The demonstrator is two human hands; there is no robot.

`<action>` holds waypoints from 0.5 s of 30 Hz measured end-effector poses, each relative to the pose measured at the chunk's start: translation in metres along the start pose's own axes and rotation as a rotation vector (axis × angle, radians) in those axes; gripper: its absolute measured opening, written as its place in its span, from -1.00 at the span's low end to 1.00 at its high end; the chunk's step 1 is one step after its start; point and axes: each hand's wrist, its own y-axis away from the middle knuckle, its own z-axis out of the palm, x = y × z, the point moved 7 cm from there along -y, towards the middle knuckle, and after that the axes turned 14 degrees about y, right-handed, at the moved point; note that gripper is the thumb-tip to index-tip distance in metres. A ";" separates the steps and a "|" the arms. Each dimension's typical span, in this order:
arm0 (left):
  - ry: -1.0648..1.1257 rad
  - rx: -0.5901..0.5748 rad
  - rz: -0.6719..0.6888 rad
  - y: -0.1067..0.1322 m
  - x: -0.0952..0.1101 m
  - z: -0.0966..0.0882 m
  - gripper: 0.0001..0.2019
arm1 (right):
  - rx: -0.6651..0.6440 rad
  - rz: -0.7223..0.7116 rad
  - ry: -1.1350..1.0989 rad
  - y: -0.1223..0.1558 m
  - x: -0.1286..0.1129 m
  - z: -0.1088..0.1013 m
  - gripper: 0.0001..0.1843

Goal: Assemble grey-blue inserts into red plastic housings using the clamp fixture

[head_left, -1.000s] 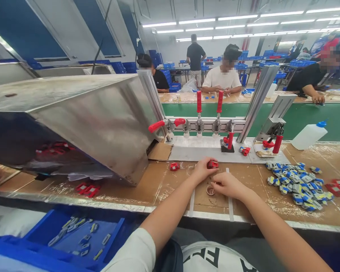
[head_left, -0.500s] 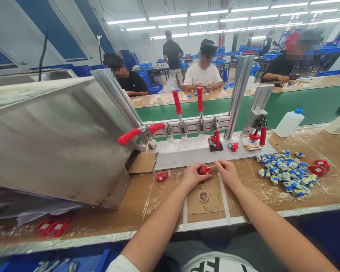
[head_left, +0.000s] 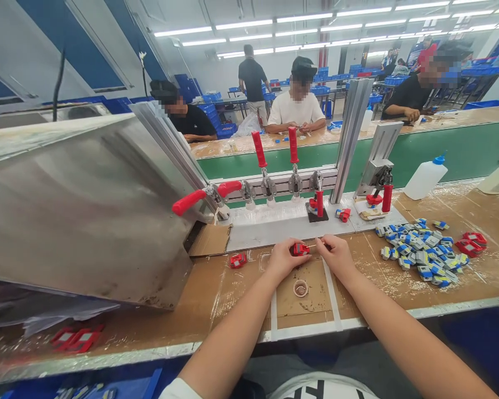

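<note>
The left hand (head_left: pixel 283 259) pinches a small red part (head_left: pixel 300 249) just above the cardboard mat (head_left: pixel 305 302), near the front edge of the white clamp plate (head_left: pixel 274 227). The right hand (head_left: pixel 336 256) is closed at the fingertips and seems to hold something thin against the part; too small to tell what it is. A little cup (head_left: pixel 300 288) stands on the mat just below both hands.

To do this step well, I think: keep the left grip firm & low, w/ wrists resting on the bench, so the part does not turn. Bring the right fingertips in straight, slowly. Watch the cup, it is close under the hands & easy to knock. The loose red part (head_left: pixel 237 260) at left and the pile of blue parts (head_left: pixel 419 249) at right are well apart, no trouble
</note>
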 end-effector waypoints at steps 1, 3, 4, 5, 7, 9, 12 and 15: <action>-0.003 0.001 0.002 0.000 0.000 0.000 -0.61 | 0.006 -0.004 0.003 0.000 -0.001 0.000 -0.56; -0.010 0.003 0.011 0.000 0.001 0.000 -0.62 | 0.016 -0.011 0.010 0.000 -0.002 -0.001 -0.56; -0.014 0.003 0.018 0.000 0.001 0.000 -0.62 | 0.020 -0.017 0.017 0.000 -0.002 -0.002 -0.57; -0.018 0.003 0.026 0.000 0.001 0.000 -0.62 | 0.023 -0.025 0.024 0.000 -0.003 -0.002 -0.57; -0.022 0.004 0.038 -0.001 0.000 0.000 -0.62 | 0.024 -0.053 0.032 -0.001 -0.005 -0.003 -0.57; -0.019 0.002 0.042 -0.001 -0.001 0.000 -0.61 | 0.014 -0.088 0.024 0.000 -0.008 -0.003 -0.55; -0.039 -0.011 0.058 -0.001 -0.001 0.002 -0.63 | -0.027 -0.131 -0.010 0.001 -0.013 0.001 -0.53; -0.077 -0.025 0.090 0.000 0.001 0.004 -0.64 | -0.060 -0.147 -0.043 0.001 -0.017 0.006 -0.52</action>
